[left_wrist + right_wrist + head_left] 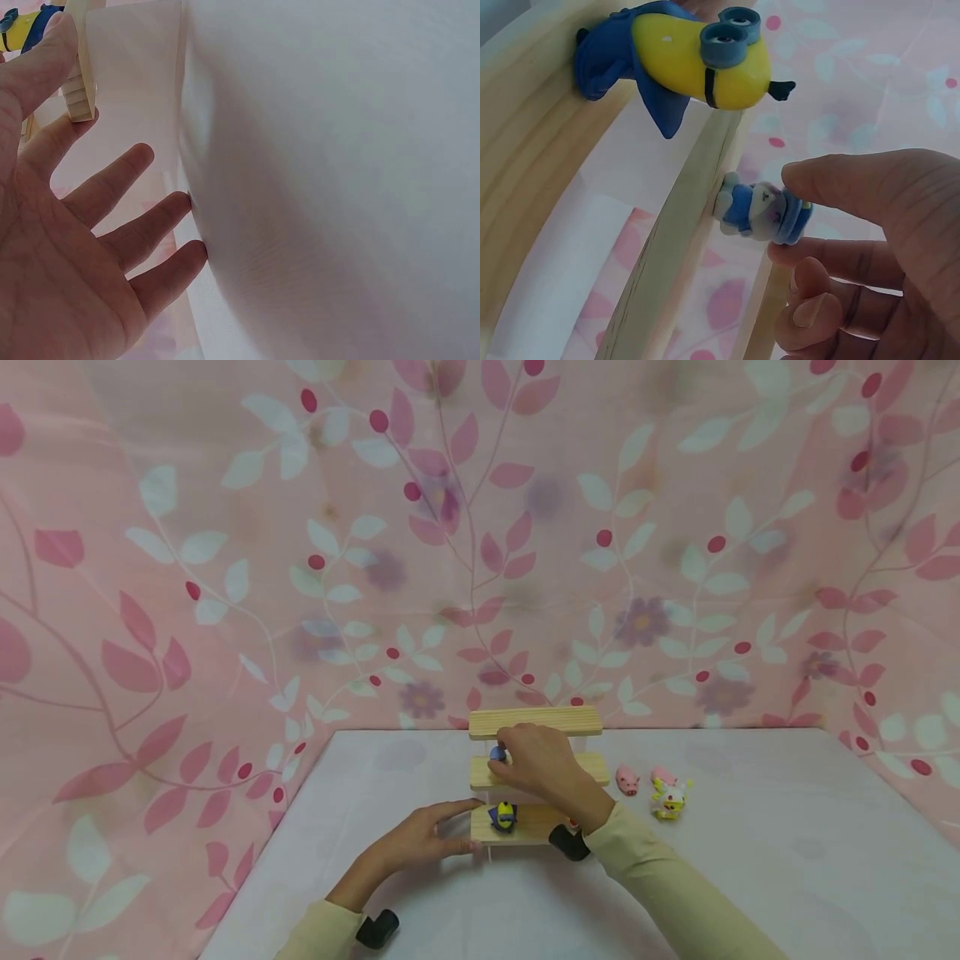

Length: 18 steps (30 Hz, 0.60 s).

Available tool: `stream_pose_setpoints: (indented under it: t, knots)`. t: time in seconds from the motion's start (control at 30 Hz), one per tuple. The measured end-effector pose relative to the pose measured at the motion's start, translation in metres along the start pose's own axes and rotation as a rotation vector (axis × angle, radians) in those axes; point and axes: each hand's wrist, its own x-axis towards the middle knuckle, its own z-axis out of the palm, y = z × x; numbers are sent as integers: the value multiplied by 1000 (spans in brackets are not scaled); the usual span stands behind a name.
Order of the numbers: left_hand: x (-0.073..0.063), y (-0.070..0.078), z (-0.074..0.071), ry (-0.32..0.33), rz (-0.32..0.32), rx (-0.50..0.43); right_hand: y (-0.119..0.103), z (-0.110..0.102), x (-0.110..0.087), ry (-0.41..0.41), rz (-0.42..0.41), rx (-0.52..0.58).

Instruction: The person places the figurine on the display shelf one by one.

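Observation:
A three-tier wooden display shelf stands on the table. My right hand pinches a small figurine with a blue hat and blue clothes between thumb and forefinger. Its feet meet the middle board. On the lowest board, a yellow minion figurine in blue stands near the left end. The left hand holds the lowest board's left end between thumb and forefinger; its other fingers are spread, as the left wrist view shows. Another small figure at that board's right is mostly hidden by the right wrist.
Right of the shelf, a pink pig figurine and another pink figure lie near a yellow-and-white figurine. A white cloth covers the table. Pink leaf-patterned fabric hangs behind. Black wrist devices sit on both wrists.

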Motion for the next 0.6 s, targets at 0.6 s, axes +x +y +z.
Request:
stream_pose_setpoints:
  t: [0.6]
  knots:
    - [-1,0,-1,1,15,-13,2,-14,-15,24,14,-25]
